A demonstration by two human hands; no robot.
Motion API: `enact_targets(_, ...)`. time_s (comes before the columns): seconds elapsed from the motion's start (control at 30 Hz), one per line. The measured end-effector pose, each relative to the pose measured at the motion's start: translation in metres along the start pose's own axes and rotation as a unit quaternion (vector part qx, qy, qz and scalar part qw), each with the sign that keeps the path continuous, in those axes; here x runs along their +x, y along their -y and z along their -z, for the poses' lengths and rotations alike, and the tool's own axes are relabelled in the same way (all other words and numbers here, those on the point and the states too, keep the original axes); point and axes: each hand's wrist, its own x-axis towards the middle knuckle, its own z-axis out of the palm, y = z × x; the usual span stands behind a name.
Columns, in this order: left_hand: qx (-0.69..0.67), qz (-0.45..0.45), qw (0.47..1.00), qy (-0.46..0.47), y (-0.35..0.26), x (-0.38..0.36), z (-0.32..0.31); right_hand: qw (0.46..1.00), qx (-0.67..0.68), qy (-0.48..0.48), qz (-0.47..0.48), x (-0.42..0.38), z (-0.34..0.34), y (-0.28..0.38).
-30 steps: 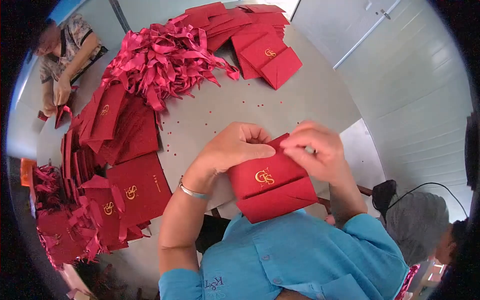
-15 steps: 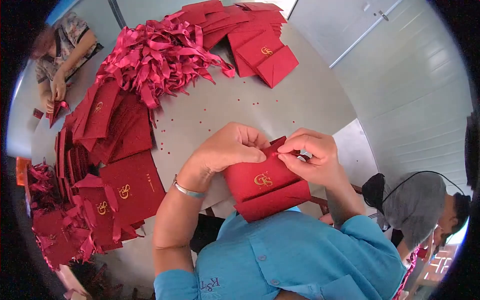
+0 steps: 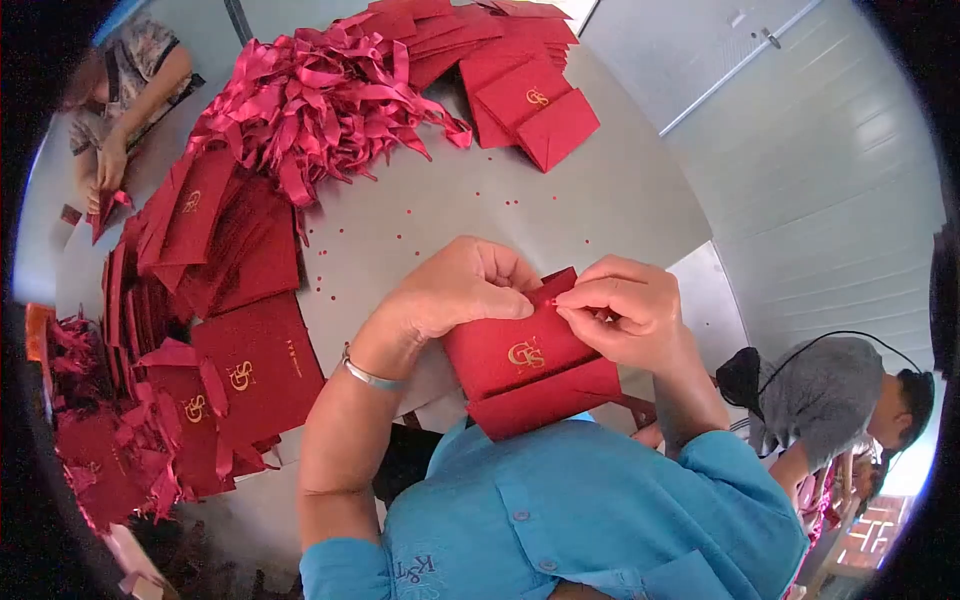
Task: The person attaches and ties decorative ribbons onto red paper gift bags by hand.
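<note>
1. The grey table (image 3: 630, 180), smooth and with curved edge, spreads in front of both hands.
2. Beyond the left hand (image 3: 475, 290) lies a heap of ribbons (image 3: 310, 100), shiny, pink-red, in loose loops; nearer to this hand, at its left, are stacked red bags (image 3: 235, 230), flat and matt.
3. Both arms are bent at the elbow, and the hands meet over the held red bag (image 3: 490, 355), which is in front of the blue shirt (image 3: 600, 500). The bag is tilted, with a gold monogram, and its lower part is a folded flap with straight creases.
4. The left hand curls its fingers and presses its thumb on the upper part of the bag; a metal bracelet (image 3: 372, 377) circles the wrist.
5. The right hand (image 3: 630, 310) pinches a tiny pink piece (image 3: 553, 303) between thumb and index finger, at the bag's upper part.
6. Small red dots (image 3: 516, 202) are scattered beyond the hands.
</note>
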Motion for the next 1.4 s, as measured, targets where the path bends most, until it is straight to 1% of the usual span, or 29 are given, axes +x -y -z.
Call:
enact_targets(0.13,-0.017,0.002,1.000,0.008,-0.001,0.000,0.000,1.000,0.005,0.005,-0.025,0.000,-0.001,0.000)
enact_targets(0.2,-0.025,-0.002,1.000,0.012,-0.002,0.000,-0.001,1.000,-0.004,0.004,-0.014,0.001,-0.002,0.002)
enact_targets(0.27,0.030,-0.004,1.000,-0.006,-0.004,0.000,-0.002,1.000,-0.013,0.002,-0.003,0.002,-0.003,0.003)
enact_targets(0.47,0.042,0.002,0.999,-0.029,-0.002,0.001,-0.003,0.999,-0.043,-0.008,0.013,0.002,-0.006,0.003)
enact_targets(0.7,0.068,-0.007,0.997,-0.030,-0.002,0.003,-0.004,0.996,-0.085,0.025,0.023,0.001,-0.009,0.002)
enact_targets(0.73,0.076,-0.007,0.996,-0.038,-0.002,0.003,-0.004,0.994,-0.099,0.037,0.018,0.001,-0.010,0.002)
enact_targets(0.87,0.088,-0.009,0.994,-0.068,0.004,0.005,-0.001,0.991,-0.130,0.032,0.024,0.004,-0.015,0.005)
enact_targets(0.93,0.079,-0.012,0.994,-0.069,0.007,0.006,-0.001,0.994,-0.106,0.021,0.008,0.003,-0.019,0.002)
enact_targets(1.0,0.071,-0.016,0.995,-0.071,0.009,0.007,-0.001,0.992,-0.123,0.023,-0.001,0.001,-0.023,-0.002)
enact_targets(1.07,0.116,-0.015,0.989,-0.095,0.010,0.009,-0.001,0.990,-0.139,0.027,-0.010,0.000,-0.026,-0.005)
enact_targets(1.1,0.117,-0.014,0.988,-0.096,0.009,0.009,-0.001,0.989,-0.146,0.017,-0.013,0.001,-0.027,-0.006)
enact_targets(1.17,0.176,-0.015,0.976,-0.131,0.006,0.009,-0.003,0.988,-0.151,0.007,-0.018,0.003,-0.028,-0.004)
enact_targets(1.27,0.180,-0.036,0.972,-0.146,0.010,0.010,-0.001,0.988,-0.152,-0.008,-0.036,0.006,-0.027,0.000)
enact_targets(1.33,0.183,-0.028,0.971,-0.148,0.004,0.008,-0.005,0.987,-0.147,-0.015,-0.066,0.003,-0.027,-0.003)
enact_targets(1.37,0.187,-0.020,0.971,-0.149,0.002,0.007,-0.006,0.987,-0.147,-0.015,-0.065,0.003,-0.027,-0.005)
enact_targets(1.4,0.187,-0.020,0.971,-0.149,0.003,0.008,-0.006,0.986,-0.159,-0.001,-0.044,0.003,-0.026,-0.006)
